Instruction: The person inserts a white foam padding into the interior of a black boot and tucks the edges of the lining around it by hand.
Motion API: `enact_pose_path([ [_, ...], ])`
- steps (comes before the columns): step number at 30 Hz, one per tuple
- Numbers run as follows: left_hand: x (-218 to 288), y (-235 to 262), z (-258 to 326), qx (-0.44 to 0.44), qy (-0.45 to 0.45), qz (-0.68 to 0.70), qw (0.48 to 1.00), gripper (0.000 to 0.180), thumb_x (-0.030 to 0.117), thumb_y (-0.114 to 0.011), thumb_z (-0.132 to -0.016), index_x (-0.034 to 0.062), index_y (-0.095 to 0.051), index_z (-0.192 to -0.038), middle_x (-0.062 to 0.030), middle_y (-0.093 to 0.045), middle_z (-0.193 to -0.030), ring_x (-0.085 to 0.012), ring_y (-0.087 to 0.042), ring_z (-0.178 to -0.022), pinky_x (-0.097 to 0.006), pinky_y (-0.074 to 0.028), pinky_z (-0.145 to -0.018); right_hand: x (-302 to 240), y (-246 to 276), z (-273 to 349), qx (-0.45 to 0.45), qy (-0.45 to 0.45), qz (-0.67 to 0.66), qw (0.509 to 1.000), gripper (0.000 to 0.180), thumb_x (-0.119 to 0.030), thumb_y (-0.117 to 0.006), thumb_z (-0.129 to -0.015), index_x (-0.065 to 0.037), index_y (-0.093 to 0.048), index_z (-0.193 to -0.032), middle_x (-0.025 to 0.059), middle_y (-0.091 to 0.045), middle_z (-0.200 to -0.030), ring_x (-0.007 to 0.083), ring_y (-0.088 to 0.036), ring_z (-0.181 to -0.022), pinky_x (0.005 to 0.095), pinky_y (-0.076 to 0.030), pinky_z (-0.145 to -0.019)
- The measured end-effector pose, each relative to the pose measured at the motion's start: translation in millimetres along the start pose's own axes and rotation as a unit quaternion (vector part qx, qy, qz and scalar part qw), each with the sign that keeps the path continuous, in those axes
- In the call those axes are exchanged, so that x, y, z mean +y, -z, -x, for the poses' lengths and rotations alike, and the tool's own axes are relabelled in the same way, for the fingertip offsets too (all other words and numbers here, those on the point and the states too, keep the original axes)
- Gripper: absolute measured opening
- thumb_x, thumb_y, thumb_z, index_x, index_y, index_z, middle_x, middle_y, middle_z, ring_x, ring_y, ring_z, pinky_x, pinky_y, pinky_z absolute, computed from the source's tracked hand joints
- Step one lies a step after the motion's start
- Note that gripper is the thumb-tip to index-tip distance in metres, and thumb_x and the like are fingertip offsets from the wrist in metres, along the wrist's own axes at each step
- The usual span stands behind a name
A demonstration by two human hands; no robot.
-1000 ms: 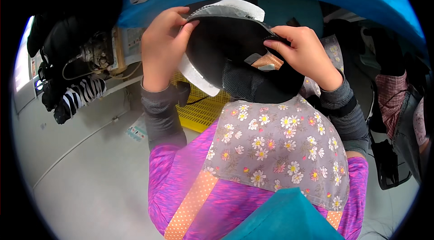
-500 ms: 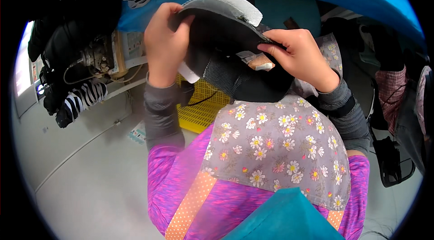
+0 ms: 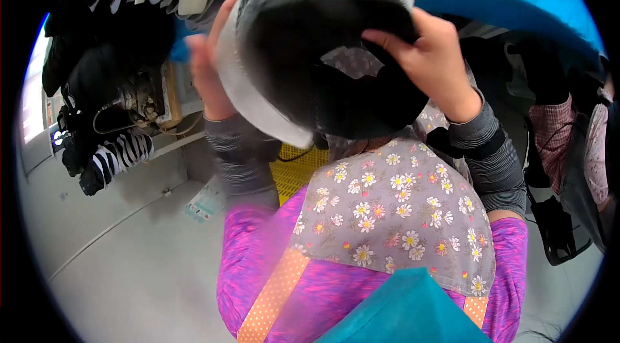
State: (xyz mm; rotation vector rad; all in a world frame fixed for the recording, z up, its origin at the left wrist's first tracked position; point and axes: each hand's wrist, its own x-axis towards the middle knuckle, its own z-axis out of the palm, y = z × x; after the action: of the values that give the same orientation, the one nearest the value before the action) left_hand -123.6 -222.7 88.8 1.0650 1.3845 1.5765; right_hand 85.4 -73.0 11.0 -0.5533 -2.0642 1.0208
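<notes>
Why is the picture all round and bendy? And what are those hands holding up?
The picture comes from a small camera worn on a person's head, looking down. Its lens sees very wide, so straight lines bend near the edge. There is no machine here, only a person's two bare hands. The left hand and the right hand lift a dark shoe piece with a grey-white rim close to the camera, one hand at each side. Below them is the person's own flowered apron over a pink top. At the left a striped cloth hangs among dark things. At the top is a blue table edge. Yellow mesh shows under the arms.
</notes>
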Motion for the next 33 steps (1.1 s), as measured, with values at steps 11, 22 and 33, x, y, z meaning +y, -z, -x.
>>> enact_pose_path([
  [11,-41,-63,39,0.219,0.033,0.072,0.973,0.065,0.047,-0.042,-0.099,-0.0014,-0.042,-0.143,-0.0163,-0.053,-0.138,-0.0257,-0.053,-0.125,-0.037,-0.041,-0.107,-51,11,-30,0.126,-0.024,-0.233,0.964,0.034,-0.028,-0.075,-0.087,0.003,-0.067,-0.096,0.0201,-0.068,-0.078,0.0289,-0.065,-0.064,0.0325,-0.051,-0.062],
  [22,-60,-62,-18,0.22,0.083,0.037,0.971,0.066,0.053,-0.033,-0.104,-0.0001,-0.042,-0.142,-0.0168,-0.054,-0.138,-0.0277,-0.055,-0.122,-0.038,-0.044,-0.104,-40,-13,-16,0.017,-0.022,-0.352,0.935,0.033,-0.008,-0.077,-0.078,0.001,-0.065,-0.107,0.0138,-0.071,-0.089,0.0201,-0.066,-0.075,0.0323,-0.052,-0.076],
  [33,-83,-27,-10,0.175,0.06,-0.248,0.951,0.07,0.066,-0.04,-0.097,0.0071,-0.053,-0.133,-0.0124,-0.06,-0.125,-0.0259,-0.057,-0.11,-0.038,-0.046,-0.092,-28,-9,-13,0.077,-0.033,-0.183,0.98,0.048,-0.028,-0.081,-0.078,0.004,-0.06,-0.107,0.0229,-0.067,-0.088,0.0406,-0.065,-0.083,0.039,-0.052,-0.073],
])
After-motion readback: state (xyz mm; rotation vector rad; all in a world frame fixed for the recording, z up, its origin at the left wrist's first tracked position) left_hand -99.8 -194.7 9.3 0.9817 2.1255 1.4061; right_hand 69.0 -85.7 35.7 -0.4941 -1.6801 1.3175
